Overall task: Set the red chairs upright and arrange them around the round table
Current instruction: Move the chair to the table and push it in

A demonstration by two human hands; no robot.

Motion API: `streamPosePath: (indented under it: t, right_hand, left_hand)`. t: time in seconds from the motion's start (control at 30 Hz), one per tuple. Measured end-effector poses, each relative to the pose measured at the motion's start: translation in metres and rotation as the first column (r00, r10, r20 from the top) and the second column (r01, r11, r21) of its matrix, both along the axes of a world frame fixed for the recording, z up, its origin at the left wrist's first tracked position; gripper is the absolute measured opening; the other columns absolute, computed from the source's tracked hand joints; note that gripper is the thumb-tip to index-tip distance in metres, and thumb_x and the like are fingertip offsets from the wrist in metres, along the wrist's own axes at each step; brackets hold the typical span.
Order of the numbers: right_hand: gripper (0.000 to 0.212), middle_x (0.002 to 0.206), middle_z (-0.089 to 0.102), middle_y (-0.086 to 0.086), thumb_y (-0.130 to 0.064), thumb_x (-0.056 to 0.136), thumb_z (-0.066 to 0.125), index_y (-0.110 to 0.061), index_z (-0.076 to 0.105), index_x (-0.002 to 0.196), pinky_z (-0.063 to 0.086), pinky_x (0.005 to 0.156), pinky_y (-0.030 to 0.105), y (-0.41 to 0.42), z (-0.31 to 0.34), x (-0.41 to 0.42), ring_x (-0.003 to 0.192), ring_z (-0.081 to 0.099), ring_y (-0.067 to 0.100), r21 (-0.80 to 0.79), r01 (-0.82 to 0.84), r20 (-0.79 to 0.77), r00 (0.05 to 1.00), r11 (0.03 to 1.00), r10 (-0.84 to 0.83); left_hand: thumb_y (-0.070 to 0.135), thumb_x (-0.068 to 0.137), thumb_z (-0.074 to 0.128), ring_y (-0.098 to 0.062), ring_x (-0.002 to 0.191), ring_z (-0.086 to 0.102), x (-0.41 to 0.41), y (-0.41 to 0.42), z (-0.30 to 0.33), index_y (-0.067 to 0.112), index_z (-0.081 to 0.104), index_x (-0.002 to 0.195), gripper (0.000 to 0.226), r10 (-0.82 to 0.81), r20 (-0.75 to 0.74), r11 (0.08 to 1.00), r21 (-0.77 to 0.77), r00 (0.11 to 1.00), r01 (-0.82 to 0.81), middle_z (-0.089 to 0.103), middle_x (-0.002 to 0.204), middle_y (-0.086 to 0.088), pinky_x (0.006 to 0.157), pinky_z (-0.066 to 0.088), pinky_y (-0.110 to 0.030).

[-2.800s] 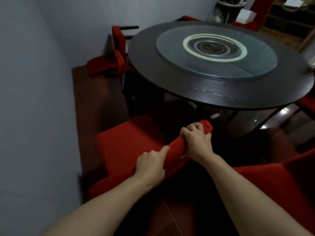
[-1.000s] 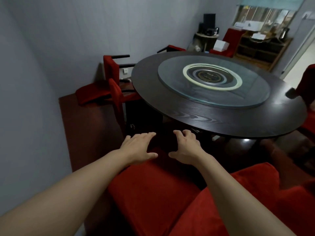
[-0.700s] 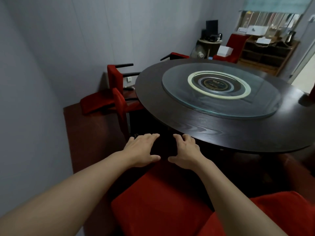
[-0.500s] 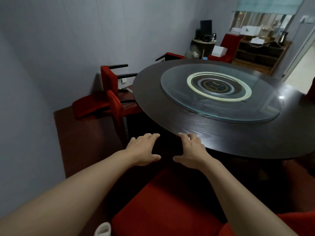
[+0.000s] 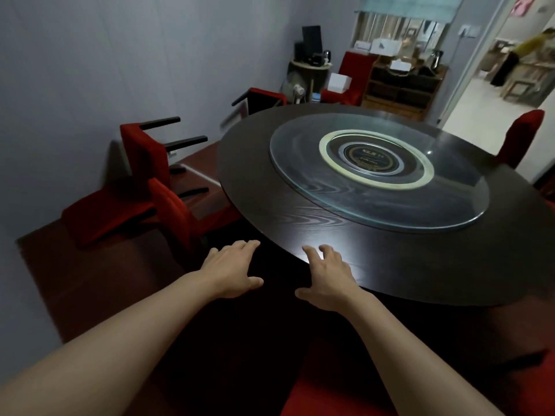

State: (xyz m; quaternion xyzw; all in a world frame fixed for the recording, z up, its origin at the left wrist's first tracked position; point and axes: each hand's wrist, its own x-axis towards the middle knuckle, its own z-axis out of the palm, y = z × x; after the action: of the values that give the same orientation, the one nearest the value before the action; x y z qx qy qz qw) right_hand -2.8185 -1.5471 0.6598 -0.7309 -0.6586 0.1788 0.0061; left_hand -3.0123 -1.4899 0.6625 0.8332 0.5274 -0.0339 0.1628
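From the head camera, the left hand [image 5: 232, 270] and the right hand [image 5: 326, 276] reach forward with fingers spread and nearly straight, holding nothing; the right hand's fingertips [image 5: 312, 250] lie over the near edge of the round dark wooden table [image 5: 300, 223] (whether they touch it I cannot tell). A tipped-over red upholstered chair with black legs [image 5: 141, 163] lies on its back by the left wall, well apart from both hands, with another red chair tucked at the table's left edge [image 5: 177, 211] just beside it. A round glass turntable [image 5: 375, 172] sits at the table's centre, and an upright red chair back at the far right [image 5: 522, 136] stands close against the table.

Two bare forearms, no sleeves, left hand [image 5: 232, 270], right hand [image 5: 329, 279], ringless fingers
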Motion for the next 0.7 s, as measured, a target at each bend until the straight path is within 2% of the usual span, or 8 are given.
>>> streamPosePath:
  t: [0.47, 0.7]
  right_hand:
    - [0.093, 0.150, 0.018, 0.018, -0.045, 0.076, 0.069, -0.023, 0.016, 0.149, 0.026, 0.111, 0.045, 0.075, -0.013, -0.071, 0.139, 0.019, 0.035, 0.028, -0.122, -0.023, 0.992, 0.992, 0.122]
    - [0.093, 0.151, 0.017, 0.016, -0.046, 0.076, 0.068, -0.023, 0.015, 0.149, 0.024, 0.112, 0.044, 0.163, -0.021, -0.133, 0.140, 0.019, 0.033, 0.044, -0.143, 0.008, 0.990, 0.989, 0.143]
  left_hand:
    - [0.048, 0.085, 0.062, -0.020, 0.138, 0.034, -0.073, 0.035, -0.002, 0.024, 0.014, 0.151, 0.085, 0.107, 0.027, 0.994, 0.018, 0.994, -0.107, 0.026, 0.155, 0.001, 0.112, 0.025, -0.045]
    - [0.048, 0.085, 0.063, -0.020, 0.138, 0.034, -0.137, 0.121, -0.016, 0.023, 0.013, 0.151, 0.087, 0.137, 0.067, 0.991, -0.006, 0.988, -0.137, 0.025, 0.156, 0.001, 0.112, 0.025, -0.045]
